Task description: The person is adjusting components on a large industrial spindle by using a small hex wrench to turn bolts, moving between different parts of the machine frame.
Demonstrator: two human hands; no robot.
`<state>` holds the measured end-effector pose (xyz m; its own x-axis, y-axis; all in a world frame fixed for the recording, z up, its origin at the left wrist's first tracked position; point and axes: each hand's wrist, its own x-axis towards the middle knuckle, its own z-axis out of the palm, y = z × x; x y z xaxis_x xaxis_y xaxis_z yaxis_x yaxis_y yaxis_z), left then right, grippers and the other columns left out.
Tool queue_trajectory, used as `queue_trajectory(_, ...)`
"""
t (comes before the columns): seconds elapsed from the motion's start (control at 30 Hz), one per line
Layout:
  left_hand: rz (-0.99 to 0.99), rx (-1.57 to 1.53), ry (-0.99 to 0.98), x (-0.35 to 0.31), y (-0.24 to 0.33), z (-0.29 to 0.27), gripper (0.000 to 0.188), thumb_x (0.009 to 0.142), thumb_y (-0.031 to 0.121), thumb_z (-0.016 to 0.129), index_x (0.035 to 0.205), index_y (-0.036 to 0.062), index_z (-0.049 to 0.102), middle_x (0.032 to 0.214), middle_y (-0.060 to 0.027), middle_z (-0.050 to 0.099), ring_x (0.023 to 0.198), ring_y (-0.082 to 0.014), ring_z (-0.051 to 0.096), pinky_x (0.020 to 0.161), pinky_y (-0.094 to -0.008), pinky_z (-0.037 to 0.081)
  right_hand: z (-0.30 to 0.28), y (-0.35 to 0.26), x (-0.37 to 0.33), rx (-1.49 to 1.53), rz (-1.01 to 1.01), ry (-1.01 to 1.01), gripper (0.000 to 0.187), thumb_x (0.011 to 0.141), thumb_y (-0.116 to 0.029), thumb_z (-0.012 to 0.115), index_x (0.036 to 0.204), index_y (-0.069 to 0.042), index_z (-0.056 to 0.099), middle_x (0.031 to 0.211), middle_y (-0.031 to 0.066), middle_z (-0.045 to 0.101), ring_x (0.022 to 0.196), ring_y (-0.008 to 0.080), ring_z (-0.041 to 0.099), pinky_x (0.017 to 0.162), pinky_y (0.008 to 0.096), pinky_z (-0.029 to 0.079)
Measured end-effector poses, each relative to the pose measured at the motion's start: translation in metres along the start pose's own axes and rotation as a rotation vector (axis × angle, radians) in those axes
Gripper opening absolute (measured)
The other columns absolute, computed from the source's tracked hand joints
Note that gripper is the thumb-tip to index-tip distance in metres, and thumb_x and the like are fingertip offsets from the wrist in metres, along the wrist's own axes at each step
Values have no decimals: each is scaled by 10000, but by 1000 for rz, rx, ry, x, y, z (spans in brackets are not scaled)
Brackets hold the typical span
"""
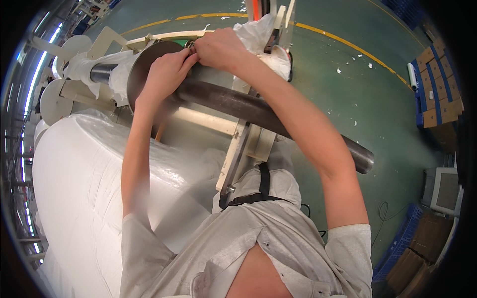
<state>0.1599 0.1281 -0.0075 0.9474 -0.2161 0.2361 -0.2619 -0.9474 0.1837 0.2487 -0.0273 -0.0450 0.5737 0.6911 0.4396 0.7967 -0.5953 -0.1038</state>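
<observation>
Both my hands meet at the hub of a dark round metal disc (140, 69) that sits on a long steel shaft (226, 99). My left hand (168, 73) lies over the disc's near face, its thumb and fingers closed at the hub. Just to the right, my right hand (218, 49) reaches over the shaft with curled fingers touching the same spot. A small metal part (189, 44) shows between them, mostly hidden by the fingers. The shaft's bare end passes under my right forearm and points to the lower right.
A big white wrapped roll (84, 174) fills the left side. The cream machine frame (208, 120) runs below the shaft. Crumpled white film (256, 32) hangs beyond my right hand. Cartons (439, 74) on a blue pallet stand at the right, with a grey box-like device (442, 190) nearer.
</observation>
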Motion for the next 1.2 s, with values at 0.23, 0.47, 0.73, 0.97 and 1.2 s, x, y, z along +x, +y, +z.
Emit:
queue_trajectory(0.23,-12,88,38,-2,-8,4,308,1049,321,513,979,59,660,794,-205,657,797,-439,622,668,-508,477,3,0,4,-1,-49,49,118,816,-236,675,857,-186,774,775,90,732,715,304,721,619,415,555)
queue_trajectory(0.47,3,148,58,0,-10,7,328,1046,334,523,960,60,682,790,-207,663,784,-434,629,672,-506,494,3,5,8,31,-110,70,201,818,-220,643,759,-62,750,776,168,734,736,346,737,642,462,570)
queue_trajectory(0.73,-19,172,71,0,-7,8,331,1046,330,524,961,51,681,795,-209,666,792,-439,633,683,-510,496,9,12,12,13,-184,110,249,848,-238,618,717,-56,725,722,188,710,677,368,718,617,475,564)
queue_trajectory(0.97,-86,172,-16,6,-7,3,316,1034,344,542,1000,61,675,840,-201,679,833,-437,636,699,-508,502,14,9,12,-18,-129,102,116,809,-207,669,821,-132,757,766,105,726,718,309,724,629,413,562)
queue_trajectory(1.2,-9,-189,-151,6,-16,-7,322,1042,328,547,1029,23,648,872,-173,687,851,-395,641,759,-448,492,2,-9,-1,-49,34,48,153,858,-205,660,802,-111,766,786,94,741,773,303,747,648,399,574)
